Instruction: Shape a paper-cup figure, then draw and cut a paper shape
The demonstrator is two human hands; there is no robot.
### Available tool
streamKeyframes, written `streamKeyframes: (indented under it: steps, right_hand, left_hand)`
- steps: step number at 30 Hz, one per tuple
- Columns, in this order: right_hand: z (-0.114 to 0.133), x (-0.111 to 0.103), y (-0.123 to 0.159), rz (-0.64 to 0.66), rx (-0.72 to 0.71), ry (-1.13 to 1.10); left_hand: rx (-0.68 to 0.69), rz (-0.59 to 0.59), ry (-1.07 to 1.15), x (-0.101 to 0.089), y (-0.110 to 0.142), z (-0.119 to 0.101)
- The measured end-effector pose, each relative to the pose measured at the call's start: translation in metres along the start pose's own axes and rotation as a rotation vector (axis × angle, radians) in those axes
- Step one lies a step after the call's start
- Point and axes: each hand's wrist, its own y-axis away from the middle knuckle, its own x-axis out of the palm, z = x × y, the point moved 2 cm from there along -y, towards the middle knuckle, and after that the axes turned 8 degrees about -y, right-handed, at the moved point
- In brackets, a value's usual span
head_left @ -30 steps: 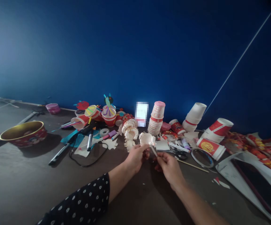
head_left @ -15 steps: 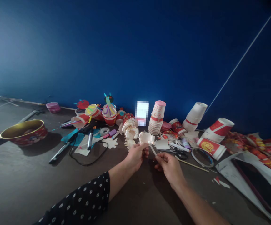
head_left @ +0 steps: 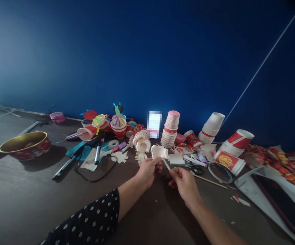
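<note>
— Above the dark tabletop, just short of the craft pile: where do you have the piece?

— You hold a ruffled white paper cup piece just over your left hand. Its frilled underside touches your curled fingers, which are closed together around it.

— And on the right?

— Your right hand is just beside it. Thumb and forefinger meet on the lower end of a narrow white paper strip, which runs up into the ruffled piece. The pinch is small at this view, but no gap shows.

— Nearest items?

— Up and left of your left hand stands a frilled paper-cup figure. Ahead of your right hand lie a white paper square, black-handled scissors and a thin wooden stick. Farther on, a stack of red-banded paper cups stands near the blue wall. Your left forearm comes out of a black sleeve with white dots.
</note>
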Motion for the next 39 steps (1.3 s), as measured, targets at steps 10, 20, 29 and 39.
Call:
streamKeyframes:
  steps: [10,20,29,39]
  right_hand:
    - [-0.0001,0.0009,0.0009,-0.007,-0.027,0.024]
    - [-0.0011,0.0,0.0004,0.027,-0.046,0.025]
    - [-0.0025,0.0032,0.0003,-0.001,-0.029,0.013]
    - [0.0022,0.0027,0.0022,-0.015,-0.04,0.018]
  left_hand:
    - [0.008,0.015,-0.019,0.001,0.0022,-0.0008]
    - [0.004,-0.007,-0.031,-0.001,-0.001,0.0022]
    - [0.001,-0.011,-0.024,0.0003,0.003,-0.0018]
    - [0.009,0.005,-0.026,-0.0017,-0.0003,0.0021]
